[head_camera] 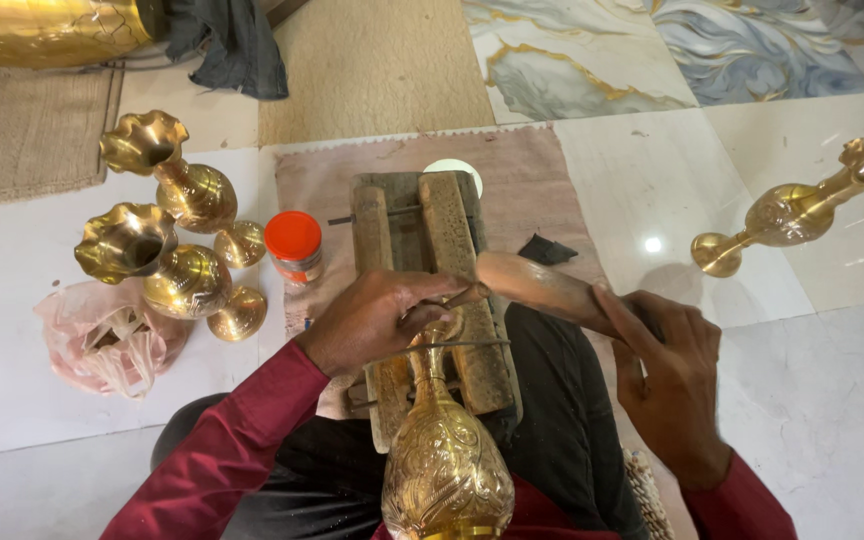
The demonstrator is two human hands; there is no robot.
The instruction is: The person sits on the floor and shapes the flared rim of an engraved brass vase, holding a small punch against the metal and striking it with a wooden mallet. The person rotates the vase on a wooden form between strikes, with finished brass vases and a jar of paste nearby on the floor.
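Nearest, an engraved brass vase (446, 460) lies across the lap, neck on a wooden block (432, 270); it looks heavy, rigid, slippery, best gripped at the neck. Left hand (372, 318) pinches a chisel (452, 300) there; right hand (667, 375) clasps a wooden mallet (542, 288).

You saw: brass vase (447, 470) gold, engraved scrollwork | sleeves (242, 440) maroon | jar lid (293, 235) orange | bag (107, 335) pink | floor tiles (672, 50) white, blue-gold marbling
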